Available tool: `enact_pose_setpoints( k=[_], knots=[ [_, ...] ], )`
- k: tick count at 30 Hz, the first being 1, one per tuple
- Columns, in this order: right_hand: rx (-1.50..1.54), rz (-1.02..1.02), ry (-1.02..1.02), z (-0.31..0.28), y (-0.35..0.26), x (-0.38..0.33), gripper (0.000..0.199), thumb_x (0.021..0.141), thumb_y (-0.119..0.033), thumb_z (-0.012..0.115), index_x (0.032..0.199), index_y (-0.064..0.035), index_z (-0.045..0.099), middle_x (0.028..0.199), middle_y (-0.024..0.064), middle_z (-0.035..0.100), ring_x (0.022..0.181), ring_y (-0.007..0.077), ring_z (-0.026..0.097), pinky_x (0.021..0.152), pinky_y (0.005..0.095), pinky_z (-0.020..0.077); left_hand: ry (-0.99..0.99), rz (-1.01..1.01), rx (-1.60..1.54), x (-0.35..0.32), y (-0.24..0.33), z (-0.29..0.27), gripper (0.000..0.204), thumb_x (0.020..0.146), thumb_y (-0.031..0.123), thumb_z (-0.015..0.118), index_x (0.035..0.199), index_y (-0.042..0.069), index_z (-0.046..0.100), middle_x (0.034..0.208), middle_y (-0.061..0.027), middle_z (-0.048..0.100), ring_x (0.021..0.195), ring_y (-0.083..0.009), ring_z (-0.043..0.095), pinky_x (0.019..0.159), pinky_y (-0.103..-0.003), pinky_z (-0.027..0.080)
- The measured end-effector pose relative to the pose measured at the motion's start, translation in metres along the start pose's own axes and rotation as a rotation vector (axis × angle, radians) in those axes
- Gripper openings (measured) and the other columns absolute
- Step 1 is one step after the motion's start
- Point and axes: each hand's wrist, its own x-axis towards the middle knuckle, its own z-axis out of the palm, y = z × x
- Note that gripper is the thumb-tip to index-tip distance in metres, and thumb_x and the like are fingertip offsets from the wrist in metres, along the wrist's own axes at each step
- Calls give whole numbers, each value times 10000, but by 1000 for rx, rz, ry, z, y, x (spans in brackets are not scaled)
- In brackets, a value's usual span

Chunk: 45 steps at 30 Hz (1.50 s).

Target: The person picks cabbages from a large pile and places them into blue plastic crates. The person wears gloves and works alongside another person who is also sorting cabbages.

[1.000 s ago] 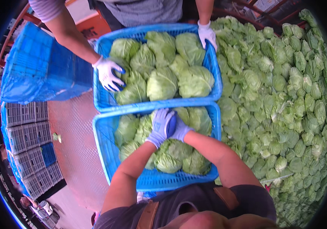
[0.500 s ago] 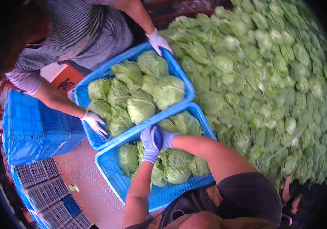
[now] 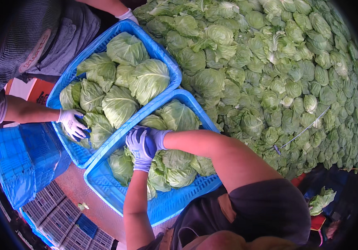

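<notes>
- Where the near crate [image 3: 162,204] meets the far crate [image 3: 173,71], left of the frame's centre, the person's left hand [image 3: 139,144] and right hand [image 3: 159,138] come together by the shared edge.
- Both hands are narrow and bunched, the left partly over the right; whether they grip the rim, a leaf or each other, I cannot tell, since the fingertips are hidden.
- Cabbages [image 3: 180,175] lie in the near crate, in the middle of the frame, just below and around the hands; more cabbages [image 3: 150,81] fill the far crate, towards the upper left.
- To work well here, I would use flat palms and spread pressure, since outer leaves probably tear or bruise under poking fingers, and mind the co-worker's hand [image 3: 74,124] at the far crate's left end.
- Crates look like stiff plastic: rounded corners, thick smooth rims, slotted walls.
- Heads are round to slightly flattened, pale green, with raised veins and crinkled leaf edges.
- Gloves appear knitted, pale violet with darker blue palms.
- Behind, a bumpy, leafy cabbage pile [image 3: 250,83] covers the upper right.
</notes>
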Motion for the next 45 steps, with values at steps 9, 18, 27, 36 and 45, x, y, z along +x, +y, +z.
enact_pose_setpoints(
  k=[9, 18, 27, 36, 45],
  knots=[
    [1354, 454, 20, -30, 17, -14, 486, 857, -341, 632, 1274, -99, 574, 1290, 139, 576, 1298, 322, 484, 1158, 489, 319, 32, -212, -118, 54, 73, -54, 442, 1030, 227, 457, 1385, -24, 534, 1389, -256, 538, 1297, -414, 499, 1130, -502, 353],
    [706, 1441, 27, 3, 226, -274, 441, 901, -308, 679, 1221, -10, 627, 1253, 253, 604, 1221, 426, 542, 1019, 514, 433, -84, -807, -1144, 154, 242, 107, 513, 1104, 316, 394, 1502, -7, 399, 1403, -115, 501, 1277, -221, 485, 1071, -377, 397],
    [1096, 1953, -586, 193, 238, -392, 940, 833, -767, 522, 1417, -31, 529, 1428, 277, 524, 1338, 416, 509, 1120, 502, 396, -449, -1790, -1584, 181, 206, 347, 897, 908, 793, 362, 1571, 188, 388, 1566, -87, 459, 1420, -356, 418, 1176, -491, 322],
    [1580, 2011, 352, 80, 216, -427, 537, 986, -507, 564, 1303, -75, 594, 1204, 107, 669, 1058, 244, 655, 942, 359, 514, 37, -1188, -2058, 148, 243, 329, 633, 1066, 513, 413, 1545, 99, 408, 1522, -121, 481, 1354, -305, 504, 1184, -439, 356],
    [2291, 1573, 733, -98, 292, -456, 627, 1085, -363, 435, 1608, -71, 251, 1586, 139, 405, 1434, 283, 430, 1226, 413, 306, -96, 56, -520, 196, 381, 115, 632, 890, 244, 672, 1495, 212, 492, 1625, -156, 335, 1495, -443, 277, 1183, -625, 247]
  ],
)
